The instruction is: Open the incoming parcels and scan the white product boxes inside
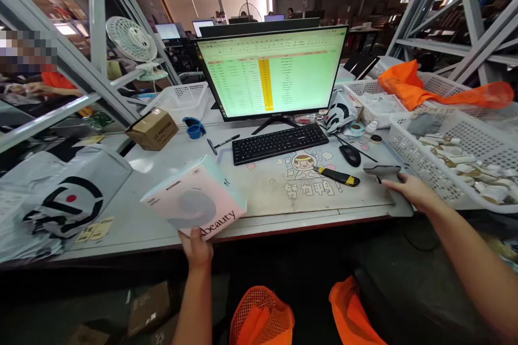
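Note:
My left hand [196, 248] grips the lower edge of a pink and pale blue cosmetics box [198, 197], thumb on its front face. The box is tilted above the left front of the desk, and the printed word "beauty" shows. At the desk's right front, my right hand [413, 191] is closed around a grey barcode scanner [400, 206], its head pointing left. A yellow and black utility knife [338, 176] lies on the mat left of the scanner. Behind it sits a black mouse [349, 154].
A monitor [275, 73] stands behind the keyboard [280, 143]. Plastic-wrapped parcels [76, 188] and a small brown carton [152, 129] occupy the left. White baskets [457, 161], one full of small packets, line the right. Metal shelf frames [97, 21] rise at both sides.

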The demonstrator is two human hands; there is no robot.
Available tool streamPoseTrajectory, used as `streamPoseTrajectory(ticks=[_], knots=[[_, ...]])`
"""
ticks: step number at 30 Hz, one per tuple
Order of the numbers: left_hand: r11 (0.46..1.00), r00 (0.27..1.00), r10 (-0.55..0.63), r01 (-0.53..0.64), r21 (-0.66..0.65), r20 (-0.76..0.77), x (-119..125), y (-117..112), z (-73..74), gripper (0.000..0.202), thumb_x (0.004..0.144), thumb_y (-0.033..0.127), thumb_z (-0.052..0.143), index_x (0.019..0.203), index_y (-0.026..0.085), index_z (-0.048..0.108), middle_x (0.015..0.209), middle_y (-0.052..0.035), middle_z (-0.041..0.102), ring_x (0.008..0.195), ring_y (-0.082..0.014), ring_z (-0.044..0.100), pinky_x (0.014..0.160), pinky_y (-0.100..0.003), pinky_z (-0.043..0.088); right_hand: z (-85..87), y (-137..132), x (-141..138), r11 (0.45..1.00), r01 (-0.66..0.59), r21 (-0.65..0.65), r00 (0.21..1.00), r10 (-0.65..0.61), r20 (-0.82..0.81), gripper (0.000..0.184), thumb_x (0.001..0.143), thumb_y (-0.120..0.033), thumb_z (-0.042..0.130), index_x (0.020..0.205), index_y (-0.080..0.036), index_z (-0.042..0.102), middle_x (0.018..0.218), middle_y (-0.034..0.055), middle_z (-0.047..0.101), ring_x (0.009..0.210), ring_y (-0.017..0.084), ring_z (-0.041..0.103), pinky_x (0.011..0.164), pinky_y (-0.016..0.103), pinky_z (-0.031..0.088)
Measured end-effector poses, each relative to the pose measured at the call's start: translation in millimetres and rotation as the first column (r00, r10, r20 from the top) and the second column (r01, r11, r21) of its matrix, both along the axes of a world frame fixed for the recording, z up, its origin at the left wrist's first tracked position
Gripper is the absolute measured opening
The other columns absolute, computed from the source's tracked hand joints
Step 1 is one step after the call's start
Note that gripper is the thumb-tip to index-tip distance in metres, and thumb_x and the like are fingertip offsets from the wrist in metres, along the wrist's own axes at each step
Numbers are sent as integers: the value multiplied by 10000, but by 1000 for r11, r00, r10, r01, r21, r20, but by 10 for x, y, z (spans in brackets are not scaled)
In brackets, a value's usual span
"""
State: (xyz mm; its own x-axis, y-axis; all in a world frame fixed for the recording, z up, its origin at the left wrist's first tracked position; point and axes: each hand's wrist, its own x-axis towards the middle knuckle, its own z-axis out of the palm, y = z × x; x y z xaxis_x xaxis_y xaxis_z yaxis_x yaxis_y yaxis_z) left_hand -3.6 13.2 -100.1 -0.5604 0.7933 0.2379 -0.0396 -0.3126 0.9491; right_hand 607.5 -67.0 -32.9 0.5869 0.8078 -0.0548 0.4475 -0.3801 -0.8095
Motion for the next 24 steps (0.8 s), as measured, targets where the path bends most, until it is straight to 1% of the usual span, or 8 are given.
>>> streamPoseTrajectory(ticks=[2, 4, 7, 9, 12, 16, 19, 24], knots=[[993, 942, 116, -106, 48, -315, -167, 82, -52, 1023, 774, 684, 632, 1519, 49, 335, 1514, -273, 453, 1417, -350, 479, 1216, -467, 358, -18, 97, 222, 996, 81, -48, 977, -70, 200, 300, 763, -417, 795, 859, -158, 681, 1008, 209, 692, 1016, 405, 667, 919, 498, 535], [985, 867, 174, -156, 77, -466, -232, 130, -96, 1104, 784, 713, 611, 1533, -22, 268, 1517, -331, 412, 1421, -371, 474, 1204, -472, 373, 8, 148, 206, 985, 155, -75, 932, -121, 342, 364, 835, -444, 775, 933, -99, 713, 1089, 269, 659, 1092, 441, 630, 956, 536, 505], [981, 813, 190, -180, 72, -550, -179, 135, -137, 1066, 821, 650, 621, 1564, -15, 245, 1507, -333, 429, 1411, -399, 489, 1165, -512, 420, 128, 382, -263, 984, 176, -2, 826, -147, 545, 473, 932, -427, 696, 1176, -22, 711, 1237, 304, 591, 1209, 444, 556, 1015, 541, 459], [978, 765, 164, -208, 2, -623, -117, 124, -141, 1010, 826, 604, 649, 1570, 19, 296, 1516, -324, 441, 1401, -443, 492, 1151, -573, 418, 220, 764, -757, 999, -46, -15, 731, 44, 681, 409, 1001, -314, 588, 1250, -7, 692, 1210, 250, 623, 1186, 382, 569, 1058, 483, 434], [958, 721, 108, -260, -121, -685, -88, 136, -128, 1014, 802, 615, 659, 1566, 28, 341, 1514, -339, 448, 1360, -532, 496, 1105, -680, 403, 273, 1541, -1447, 945, -313, -88, 657, 283, 699, 289, 1026, -266, 602, 1258, -143, 722, 1316, 102, 628, 1245, 237, 538, 1089, 279, 391], [932, 736, 76, -292, -214, -673, -139, 177, -94, 1090, 798, 636, 622, 1613, 8, 261, 1429, -361, 512, 1265, -584, 540, 1011, -756, 411, 179, 2285, -1894, 935, -330, -127, 602, 312, 735, 427, 1037, -312, 636, 1397, -82, 626, 1340, 184, 593, 1308, 341, 436, 1133, 457, 316], [932, 745, 76, -290, -219, -663, -133, 164, -42, 1118, 785, 630, 615, 1631, 7, 234, 1435, -361, 509, 1263, -592, 535, 991, -737, 430, 95, 2477, -1947, 951, -282, -124, 602, 276, 749, 461, 1061, -392, 614, 1372, -53, 628, 1257, 221, 598, 1230, 382, 446, 1091, 528, 308], [932, 727, 48, -279, -231, -685, -72, 105, 34, 1020, 856, 587, 590, 1644, 49, 229, 1458, -352, 496, 1297, -564, 529, 1008, -703, 441, 6, 2512, -1952, 957, -258, -134, 613, 270, 743, 476, 1067, -480, 567, 1265, -66, 695, 1290, 240, 552, 1227, 387, 420, 1069, 501, 305]])
